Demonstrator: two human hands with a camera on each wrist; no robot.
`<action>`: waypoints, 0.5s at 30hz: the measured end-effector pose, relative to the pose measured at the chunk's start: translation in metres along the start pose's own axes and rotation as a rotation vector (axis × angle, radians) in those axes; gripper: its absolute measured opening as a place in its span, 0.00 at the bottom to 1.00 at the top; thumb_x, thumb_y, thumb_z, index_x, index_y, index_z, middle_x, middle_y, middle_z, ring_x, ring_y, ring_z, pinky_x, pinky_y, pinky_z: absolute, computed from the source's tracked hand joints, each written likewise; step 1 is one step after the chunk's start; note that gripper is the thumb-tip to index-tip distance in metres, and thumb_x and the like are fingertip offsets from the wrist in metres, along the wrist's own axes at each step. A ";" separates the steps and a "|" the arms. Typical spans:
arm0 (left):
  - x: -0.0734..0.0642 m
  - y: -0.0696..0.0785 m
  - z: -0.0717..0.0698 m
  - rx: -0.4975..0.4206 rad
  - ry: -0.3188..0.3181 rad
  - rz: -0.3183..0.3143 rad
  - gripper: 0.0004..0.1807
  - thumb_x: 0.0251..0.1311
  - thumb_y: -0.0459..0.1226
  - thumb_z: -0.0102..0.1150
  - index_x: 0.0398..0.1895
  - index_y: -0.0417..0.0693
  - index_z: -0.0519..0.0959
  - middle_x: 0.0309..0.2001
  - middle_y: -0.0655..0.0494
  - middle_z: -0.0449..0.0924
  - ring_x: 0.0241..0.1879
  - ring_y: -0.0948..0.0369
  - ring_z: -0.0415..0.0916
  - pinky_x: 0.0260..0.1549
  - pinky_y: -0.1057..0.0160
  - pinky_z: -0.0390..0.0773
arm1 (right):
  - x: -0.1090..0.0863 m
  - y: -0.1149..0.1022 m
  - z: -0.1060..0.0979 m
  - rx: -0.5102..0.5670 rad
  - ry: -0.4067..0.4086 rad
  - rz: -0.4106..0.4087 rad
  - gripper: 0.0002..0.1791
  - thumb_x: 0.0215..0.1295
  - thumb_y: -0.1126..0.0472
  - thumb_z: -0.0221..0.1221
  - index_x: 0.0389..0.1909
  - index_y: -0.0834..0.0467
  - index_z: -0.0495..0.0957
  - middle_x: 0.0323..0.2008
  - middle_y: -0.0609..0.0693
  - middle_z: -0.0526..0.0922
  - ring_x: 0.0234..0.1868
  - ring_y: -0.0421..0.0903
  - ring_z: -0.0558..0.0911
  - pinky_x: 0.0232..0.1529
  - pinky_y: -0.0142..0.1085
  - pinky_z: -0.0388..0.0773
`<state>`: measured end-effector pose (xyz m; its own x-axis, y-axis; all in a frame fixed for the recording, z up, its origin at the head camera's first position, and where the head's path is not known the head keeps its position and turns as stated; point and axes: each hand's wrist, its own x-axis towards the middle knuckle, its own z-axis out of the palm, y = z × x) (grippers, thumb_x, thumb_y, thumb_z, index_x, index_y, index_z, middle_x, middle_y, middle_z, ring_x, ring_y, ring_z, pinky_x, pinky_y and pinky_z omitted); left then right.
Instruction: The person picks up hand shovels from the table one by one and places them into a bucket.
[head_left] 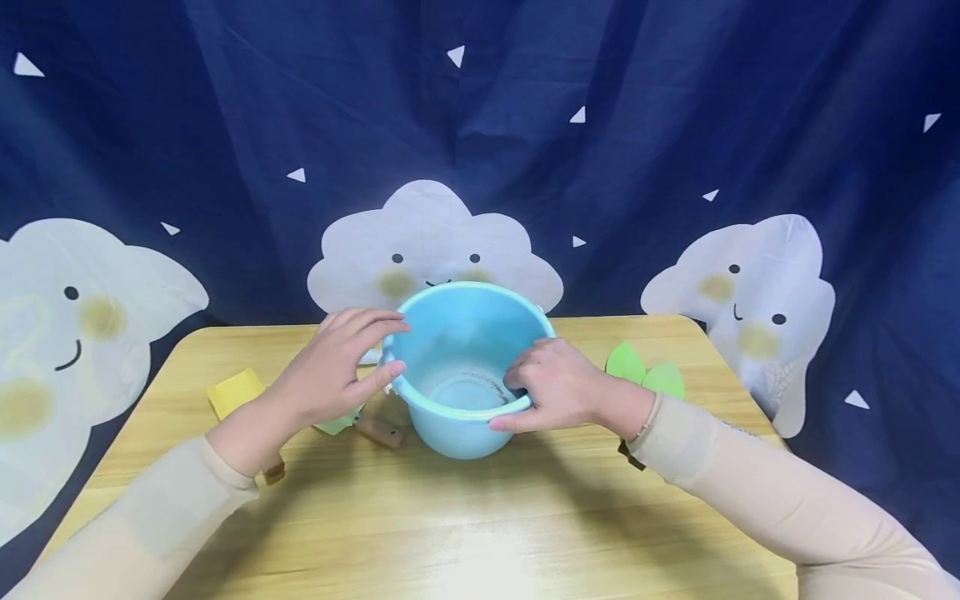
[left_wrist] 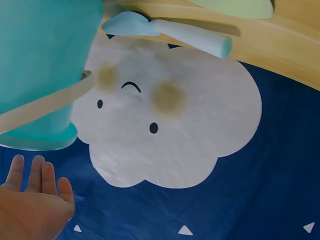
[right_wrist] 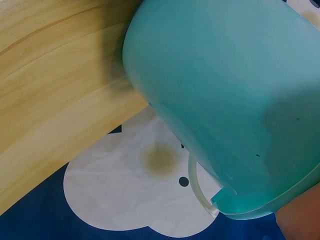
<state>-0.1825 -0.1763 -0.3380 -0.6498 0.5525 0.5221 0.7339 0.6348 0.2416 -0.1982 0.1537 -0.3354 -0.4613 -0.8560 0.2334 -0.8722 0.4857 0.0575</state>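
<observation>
A light blue bucket [head_left: 461, 437] is in the middle of the head view, its mouth tipped toward me, with dark specks on the inside bottom. My right hand [head_left: 558, 383] grips the rim at its near right, fingers curled inside and thumb outside; in the right wrist view only part of that hand [right_wrist: 302, 215] shows. At the bucket's left side is my left hand [head_left: 333, 362], fingers extended along the rim. The left wrist view shows these fingers straight, just off the rim. A pale carrying handle [left_wrist: 55, 102] hangs across the bucket's outside.
On the wooden table [head_left: 480, 517] lie a small shovel [left_wrist: 187, 37] with a blue blade, a yellow piece [head_left: 236, 392] and a brown wooden handle [head_left: 380, 431] at left. Green leaf-shaped pieces [head_left: 645, 375] lie at right. A dark blue cloud-print curtain [head_left: 480, 100] hangs behind.
</observation>
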 end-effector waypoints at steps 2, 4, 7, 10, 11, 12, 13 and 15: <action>0.000 -0.004 -0.001 0.007 0.000 -0.012 0.25 0.66 0.48 0.60 0.62 0.48 0.76 0.63 0.50 0.74 0.64 0.49 0.67 0.62 0.42 0.61 | 0.000 0.000 0.000 0.000 0.000 0.000 0.36 0.59 0.20 0.45 0.12 0.46 0.56 0.14 0.38 0.56 0.17 0.38 0.57 0.25 0.35 0.60; -0.001 -0.009 0.000 0.015 0.002 -0.023 0.25 0.66 0.48 0.60 0.63 0.48 0.76 0.63 0.49 0.75 0.64 0.49 0.67 0.61 0.42 0.61 | -0.001 0.001 0.000 0.001 0.000 -0.001 0.36 0.60 0.20 0.45 0.12 0.46 0.56 0.14 0.38 0.55 0.17 0.38 0.57 0.25 0.35 0.60; -0.002 -0.017 0.000 0.020 0.009 -0.036 0.25 0.66 0.47 0.60 0.63 0.47 0.76 0.63 0.49 0.75 0.64 0.49 0.67 0.62 0.41 0.61 | -0.001 0.001 0.000 -0.002 0.002 -0.002 0.36 0.60 0.20 0.45 0.12 0.46 0.56 0.14 0.38 0.55 0.17 0.38 0.57 0.25 0.35 0.60; -0.004 -0.025 0.002 0.022 0.017 -0.050 0.24 0.67 0.47 0.59 0.63 0.48 0.76 0.63 0.50 0.75 0.64 0.49 0.67 0.62 0.41 0.60 | -0.001 0.001 0.001 -0.004 0.006 -0.003 0.36 0.60 0.20 0.45 0.12 0.46 0.55 0.14 0.38 0.54 0.17 0.38 0.56 0.25 0.35 0.60; -0.004 -0.027 0.002 0.021 0.019 -0.057 0.24 0.67 0.47 0.59 0.63 0.48 0.76 0.63 0.51 0.75 0.64 0.49 0.67 0.62 0.41 0.60 | -0.001 0.001 0.001 -0.003 0.007 -0.004 0.36 0.60 0.20 0.45 0.12 0.46 0.55 0.14 0.38 0.54 0.17 0.38 0.56 0.25 0.35 0.60; -0.005 -0.029 0.002 0.021 0.020 -0.065 0.24 0.68 0.47 0.58 0.63 0.49 0.76 0.63 0.52 0.75 0.64 0.49 0.67 0.61 0.40 0.60 | -0.001 0.001 0.001 -0.002 0.008 -0.006 0.36 0.60 0.20 0.46 0.12 0.46 0.55 0.14 0.38 0.54 0.17 0.38 0.56 0.25 0.35 0.60; -0.006 -0.031 0.003 0.021 0.020 -0.073 0.23 0.68 0.47 0.58 0.63 0.50 0.76 0.64 0.52 0.75 0.64 0.49 0.67 0.61 0.40 0.60 | -0.001 0.001 0.001 -0.002 0.009 -0.007 0.36 0.60 0.20 0.45 0.12 0.46 0.55 0.14 0.38 0.54 0.17 0.38 0.56 0.25 0.35 0.60; -0.007 -0.034 0.003 0.020 0.021 -0.088 0.22 0.69 0.48 0.57 0.63 0.51 0.76 0.64 0.53 0.75 0.64 0.49 0.67 0.61 0.40 0.60 | -0.001 0.001 0.001 -0.001 0.013 -0.009 0.36 0.60 0.20 0.45 0.12 0.46 0.55 0.14 0.38 0.54 0.17 0.38 0.56 0.25 0.35 0.59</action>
<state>-0.2039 -0.1996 -0.3525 -0.7073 0.4829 0.5163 0.6698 0.6913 0.2711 -0.1984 0.1547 -0.3365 -0.4510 -0.8581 0.2456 -0.8762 0.4780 0.0608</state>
